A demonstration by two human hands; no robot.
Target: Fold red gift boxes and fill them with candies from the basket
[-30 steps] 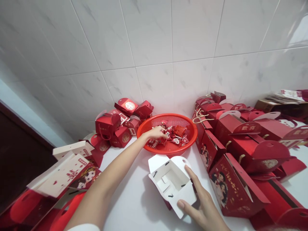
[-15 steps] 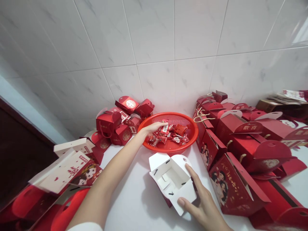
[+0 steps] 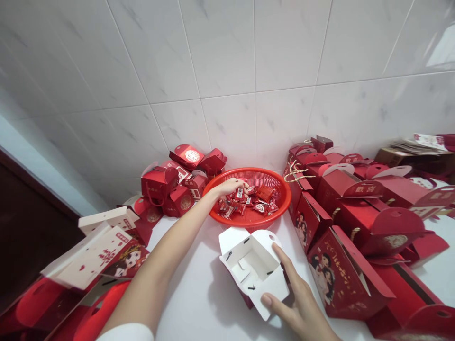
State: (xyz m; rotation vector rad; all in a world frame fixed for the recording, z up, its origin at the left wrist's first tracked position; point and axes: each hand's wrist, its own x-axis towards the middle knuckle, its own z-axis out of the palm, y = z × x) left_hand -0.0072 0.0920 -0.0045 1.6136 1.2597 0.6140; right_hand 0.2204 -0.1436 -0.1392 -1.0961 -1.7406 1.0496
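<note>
My left hand (image 3: 232, 187) reaches into the red plastic basket (image 3: 213, 208), its fingers curled around a wrapped candy (image 3: 240, 193) with a white label. Several more red-wrapped candies (image 3: 261, 207) lie loose in the basket around it. Close to me, my right hand (image 3: 297, 303) grips an opened gift box (image 3: 231, 265) by its right side, thumb on a front flap and fingers along the outer wall. The box is white inside, with its flaps spread and dark slots in them. No candy shows inside it. Part of its red outside is visible below.
Red gift boxes (image 3: 351, 187) crowd the right side, some with rope handles. Smaller red boxes (image 3: 159, 182) are piled at the back left. Cream-and-red boxes (image 3: 97, 255) stand at the left. A tiled wall (image 3: 227, 123) rises behind the white table (image 3: 192, 289).
My left hand has drawn its fingers in around a candy and shifted slightly within the basket. My right hand and the box stay nearly the same; the view has moved slightly.
</note>
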